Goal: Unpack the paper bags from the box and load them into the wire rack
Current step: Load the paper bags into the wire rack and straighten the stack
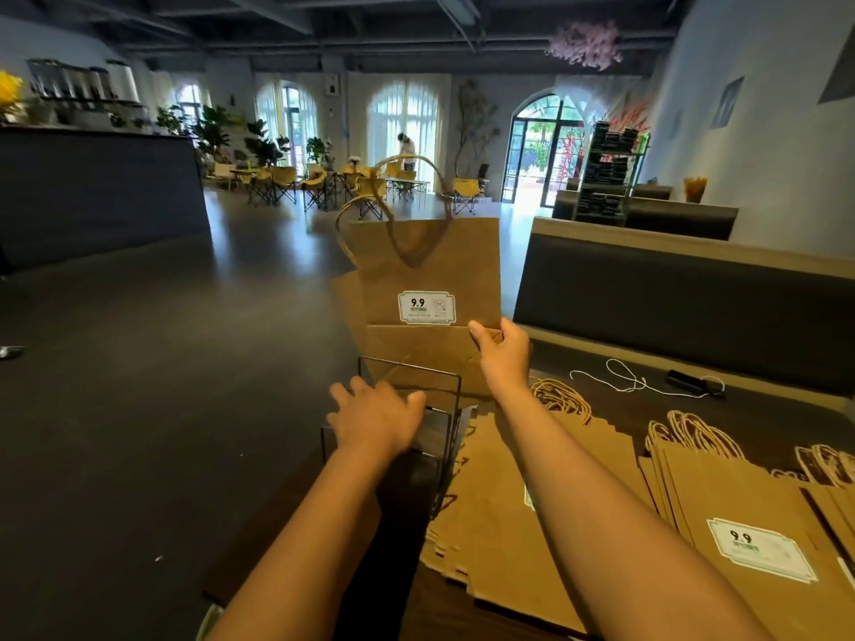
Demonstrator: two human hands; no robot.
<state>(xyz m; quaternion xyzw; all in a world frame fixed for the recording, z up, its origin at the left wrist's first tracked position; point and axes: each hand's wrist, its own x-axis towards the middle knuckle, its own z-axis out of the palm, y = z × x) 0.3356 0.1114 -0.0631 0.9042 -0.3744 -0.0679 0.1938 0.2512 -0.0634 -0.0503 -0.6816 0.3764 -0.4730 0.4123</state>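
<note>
My right hand (502, 351) grips the lower right corner of a flat brown paper bag (425, 270) with a white "9.9" label and twisted paper handles. The bag stands upright, its bottom edge down inside the far end of the black wire rack (409, 377). A second brown bag shows just behind it on the left. My left hand (374, 416) rests on the rack's near wires, fingers spread, holding nothing. Flat bags lie in piles on the table: one pile (509, 511) under my right forearm, another (749, 520) with a "9.9" label at the right.
A dark bench back (684, 307) rises behind the table. A white cord (624, 379) and a small black device (689, 379) lie at the table's back. The table's left edge drops to open dark floor. Chairs, plants and a person stand far off.
</note>
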